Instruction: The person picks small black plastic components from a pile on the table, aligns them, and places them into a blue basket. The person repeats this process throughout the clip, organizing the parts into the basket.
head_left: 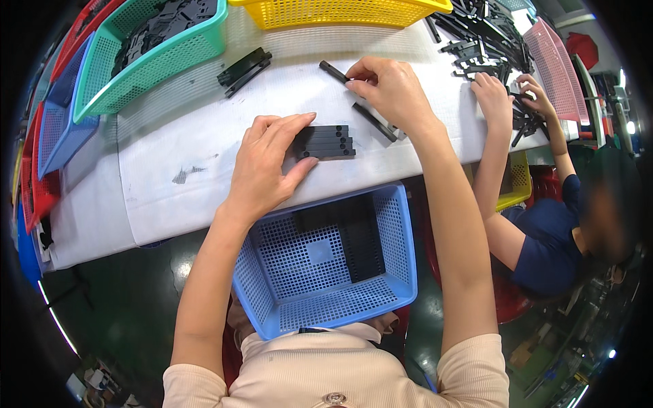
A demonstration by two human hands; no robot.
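My left hand [266, 163] rests on the white table [170, 146], thumb and fingers clasping the left end of a small stack of flat black plastic strips [327, 142]. My right hand [389, 87] pinches one end of a single black strip [333, 71] that lies farther back on the table. Another black strip [374, 122] lies just right of the stack, partly under my right wrist. A blue perforated basket [326, 262] sits on my lap below the table edge, with several black strips [354, 234] stacked inside.
A teal basket [146, 51] of black parts stands at back left, a yellow basket [340, 12] at back centre. Two black strips [243, 69] lie between them. Blue and red baskets [58, 129] line the left. At right, another person's hands [507, 95] sort a pile of black strips [486, 34].
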